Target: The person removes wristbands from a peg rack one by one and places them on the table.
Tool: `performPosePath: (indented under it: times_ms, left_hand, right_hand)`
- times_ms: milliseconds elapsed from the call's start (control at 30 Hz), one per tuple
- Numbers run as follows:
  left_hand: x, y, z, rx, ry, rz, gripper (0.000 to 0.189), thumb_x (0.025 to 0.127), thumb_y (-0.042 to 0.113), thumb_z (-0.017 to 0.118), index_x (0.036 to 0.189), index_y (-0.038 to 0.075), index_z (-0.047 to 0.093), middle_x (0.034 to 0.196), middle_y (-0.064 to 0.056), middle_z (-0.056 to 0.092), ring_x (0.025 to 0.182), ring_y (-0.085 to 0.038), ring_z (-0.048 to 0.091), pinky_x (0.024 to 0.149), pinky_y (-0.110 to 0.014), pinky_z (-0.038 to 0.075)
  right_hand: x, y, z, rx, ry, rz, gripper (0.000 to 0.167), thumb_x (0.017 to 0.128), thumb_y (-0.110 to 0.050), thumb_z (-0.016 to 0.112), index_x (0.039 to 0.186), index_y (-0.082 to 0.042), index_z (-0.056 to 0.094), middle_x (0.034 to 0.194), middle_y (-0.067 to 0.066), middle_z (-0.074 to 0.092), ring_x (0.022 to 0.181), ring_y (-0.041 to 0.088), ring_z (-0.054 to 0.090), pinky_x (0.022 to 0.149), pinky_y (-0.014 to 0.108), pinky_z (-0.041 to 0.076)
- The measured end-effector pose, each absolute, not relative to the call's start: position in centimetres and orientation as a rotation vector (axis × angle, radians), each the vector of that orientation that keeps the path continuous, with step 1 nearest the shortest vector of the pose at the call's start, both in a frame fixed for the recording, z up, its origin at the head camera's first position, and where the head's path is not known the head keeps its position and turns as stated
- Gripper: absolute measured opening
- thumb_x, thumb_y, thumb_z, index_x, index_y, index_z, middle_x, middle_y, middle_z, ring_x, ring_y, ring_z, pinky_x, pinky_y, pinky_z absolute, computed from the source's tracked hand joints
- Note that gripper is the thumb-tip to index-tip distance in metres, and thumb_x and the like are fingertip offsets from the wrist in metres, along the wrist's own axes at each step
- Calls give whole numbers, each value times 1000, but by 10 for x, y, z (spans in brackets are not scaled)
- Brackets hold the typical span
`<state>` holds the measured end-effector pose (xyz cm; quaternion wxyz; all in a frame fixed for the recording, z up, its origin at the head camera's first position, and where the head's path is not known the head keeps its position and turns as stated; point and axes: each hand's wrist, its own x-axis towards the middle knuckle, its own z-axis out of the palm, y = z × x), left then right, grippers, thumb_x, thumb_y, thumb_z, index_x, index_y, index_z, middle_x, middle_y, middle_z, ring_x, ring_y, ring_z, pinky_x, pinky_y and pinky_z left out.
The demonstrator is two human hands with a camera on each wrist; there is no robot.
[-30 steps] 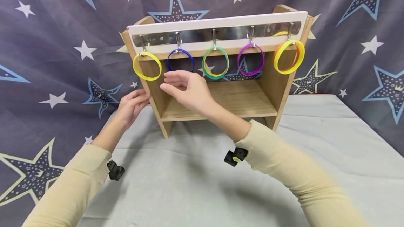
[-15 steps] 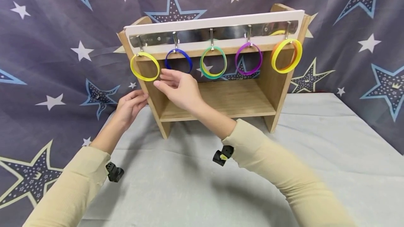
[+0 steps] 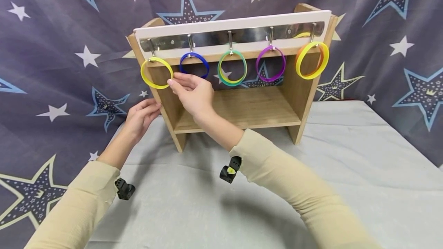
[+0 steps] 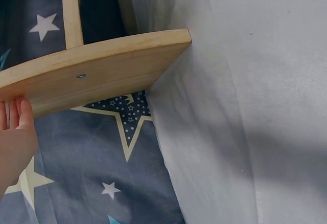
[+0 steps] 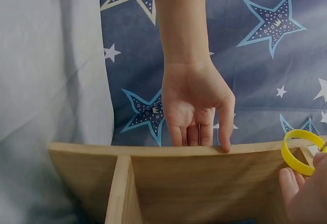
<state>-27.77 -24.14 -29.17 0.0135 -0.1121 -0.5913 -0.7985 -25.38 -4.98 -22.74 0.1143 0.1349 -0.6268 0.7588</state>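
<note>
A round, yellow, plastic-looking ring (image 3: 156, 87) hangs from the leftmost silvery metal hook (image 3: 151, 47), by the left end of the long white board (image 3: 235, 22) on the wooden shelf unit's (image 3: 254, 105) top front edge. The right hand (image 3: 197, 97) has thumb and fingers at the ring's lower right edge (pinching or merely touching, I cannot tell). The left hand (image 3: 137, 120) grasps nothing, its fingers relaxed against the outer face of the unit's left side panel (image 4: 122, 68).

Good handling here probably means a light pinch, movement in line with the hook rather than sideways, and care around the blue ring (image 3: 205, 59) just beside; the left hand could help steady the panel.

Being circular, the ring has no long axis across its face; its opening faces the front, the axis through it running roughly outward from the board.
</note>
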Motion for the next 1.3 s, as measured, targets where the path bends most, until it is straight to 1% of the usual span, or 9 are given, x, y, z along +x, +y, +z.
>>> performPosePath:
  times_ms: [133, 300, 467, 567, 700, 800, 1167, 1233, 1300]
  left_hand:
    - [-278, -242, -292, -352, -1843, -2481, 21, 94, -2, 52, 90, 9, 70, 91, 2, 68, 89, -7, 65, 85, -16, 53]
    - [-278, -242, -292, -349, -1867, -2461, 21, 94, -1, 52, 90, 10, 69, 93, 3, 68, 91, -6, 65, 86, -16, 53]
    - [-278, -241, -291, -345, -1870, -2457, 20, 94, 0, 53, 90, 11, 70, 93, 3, 68, 91, -6, 65, 86, -16, 53]
    - [-278, -242, -291, -348, -1866, -2458, 19, 94, 0, 54, 90, 10, 70, 93, 3, 69, 91, -5, 65, 86, -16, 53]
    - [-279, -242, -291, -335, -1873, -2461, 15, 93, 3, 57, 92, 10, 70, 95, 3, 69, 92, -5, 66, 87, -16, 53]
    - [-278, -242, -291, -309, -1892, -2456, 12, 93, 4, 59, 92, 11, 69, 97, 4, 69, 93, -5, 66, 87, -15, 53]
    - [-278, -241, -293, -318, -1879, -2463, 13, 93, 3, 58, 93, 10, 69, 97, 3, 69, 93, -6, 66, 87, -15, 53]
    - [-278, -241, -293, -331, -1867, -2466, 14, 93, 2, 57, 93, 10, 69, 97, 3, 69, 93, -6, 66, 87, -16, 53]
    - [-279, -241, -292, -336, -1851, -2472, 15, 93, 2, 57, 94, 10, 70, 97, 3, 69, 93, -6, 66, 86, -16, 53]
  right_hand:
    - [-252, -55, -227, 328, -1740, 2326, 24, 81, -4, 75, 104, 3, 71, 100, 21, 73, 89, 29, 72, 70, 23, 60]
    - [-250, -58, -228, 280, -1726, 2329, 22, 78, -6, 78, 99, 1, 73, 96, 19, 74, 85, 26, 74, 69, 23, 60]
    - [-247, -60, -226, 297, -1635, 2389, 22, 78, -4, 78, 97, 4, 72, 95, 22, 73, 86, 33, 73, 70, 27, 61]
    - [-244, -60, -222, 312, -1592, 2424, 22, 78, -3, 77, 98, 5, 72, 96, 23, 73, 85, 33, 73, 70, 30, 61]
    - [-241, -58, -217, 314, -1572, 2484, 23, 79, -3, 77, 100, 5, 71, 97, 22, 73, 82, 26, 74, 71, 28, 61]
    - [-238, -56, -213, 323, -1550, 2534, 24, 79, -1, 76, 102, 6, 71, 99, 22, 73, 83, 24, 74, 72, 28, 61]
    - [-231, -49, -210, 371, -1485, 2634, 27, 82, 4, 71, 107, 11, 67, 104, 28, 69, 88, 33, 73, 79, 39, 60]
    - [-229, -47, -212, 371, -1492, 2656, 27, 83, 4, 70, 108, 11, 66, 105, 29, 69, 88, 33, 73, 79, 38, 60]
    - [-228, -46, -213, 364, -1496, 2681, 26, 83, 5, 69, 109, 11, 66, 107, 28, 69, 85, 29, 73, 78, 37, 60]
